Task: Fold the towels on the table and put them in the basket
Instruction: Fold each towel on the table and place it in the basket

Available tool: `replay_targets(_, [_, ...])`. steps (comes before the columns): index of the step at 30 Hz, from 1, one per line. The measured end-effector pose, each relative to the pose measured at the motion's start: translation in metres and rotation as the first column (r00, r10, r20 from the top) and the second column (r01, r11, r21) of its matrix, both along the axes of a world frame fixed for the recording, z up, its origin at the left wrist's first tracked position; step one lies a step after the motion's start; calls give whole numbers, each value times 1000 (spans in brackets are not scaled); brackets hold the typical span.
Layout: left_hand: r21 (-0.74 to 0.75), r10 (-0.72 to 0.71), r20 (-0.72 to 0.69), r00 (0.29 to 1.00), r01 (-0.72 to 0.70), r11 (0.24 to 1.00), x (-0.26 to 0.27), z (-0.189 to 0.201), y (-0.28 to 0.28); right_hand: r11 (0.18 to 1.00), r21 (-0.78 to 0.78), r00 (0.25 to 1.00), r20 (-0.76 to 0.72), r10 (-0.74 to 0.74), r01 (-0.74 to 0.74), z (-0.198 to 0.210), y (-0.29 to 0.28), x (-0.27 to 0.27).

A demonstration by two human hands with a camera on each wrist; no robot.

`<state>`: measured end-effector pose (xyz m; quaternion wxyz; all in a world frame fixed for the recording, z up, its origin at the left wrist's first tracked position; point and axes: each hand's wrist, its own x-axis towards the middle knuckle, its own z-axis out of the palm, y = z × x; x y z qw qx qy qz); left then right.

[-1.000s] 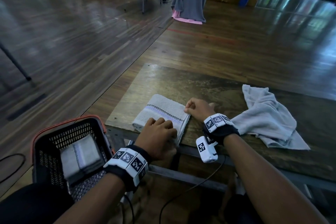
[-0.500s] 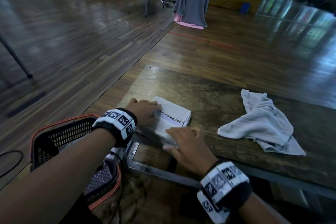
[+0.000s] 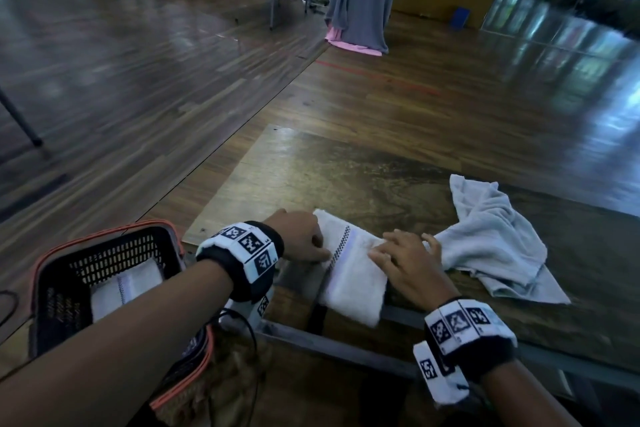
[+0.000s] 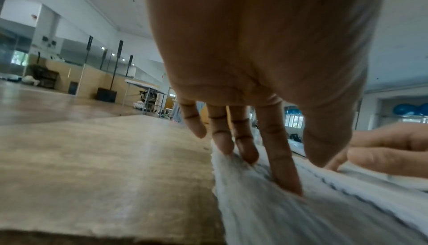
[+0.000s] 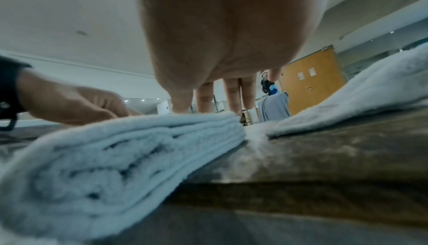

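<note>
Folded towel (image 3: 353,274): on the table (image 3: 363,180), at its near edge, hanging slightly over.
Left hand (image 3: 299,236): fingers straight, tips pressing the folded towel's left side.
Right hand (image 3: 408,267): flat on the folded towel's right side, fingers spread, gripping nothing.
Loose towel (image 3: 495,239): crumpled just right of the folded towel.
Basket (image 3: 86,274): left of the folded towel, below the table; another folded towel (image 3: 124,288) lies inside.

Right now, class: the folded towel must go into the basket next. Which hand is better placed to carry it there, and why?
Probably the left hand. It rests on the folded towel's basket-side edge, and the basket sits off the table to the person's left. The right hand presses the towel's far side, beside the unfolded towel.
</note>
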<state>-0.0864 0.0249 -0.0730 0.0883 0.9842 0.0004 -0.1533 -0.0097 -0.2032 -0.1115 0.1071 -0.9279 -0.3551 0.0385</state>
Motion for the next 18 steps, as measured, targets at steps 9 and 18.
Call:
replay_targets(9, [-102, 26, 211, 977, -5, 995, 18, -14, 12, 998, 59, 986, -167, 10, 0, 0, -6, 21])
replay_targets(18, [-207, 55, 198, 979, -13, 978, 30, -14, 15, 989, 138, 968, -252, -11, 47, 5, 3, 41])
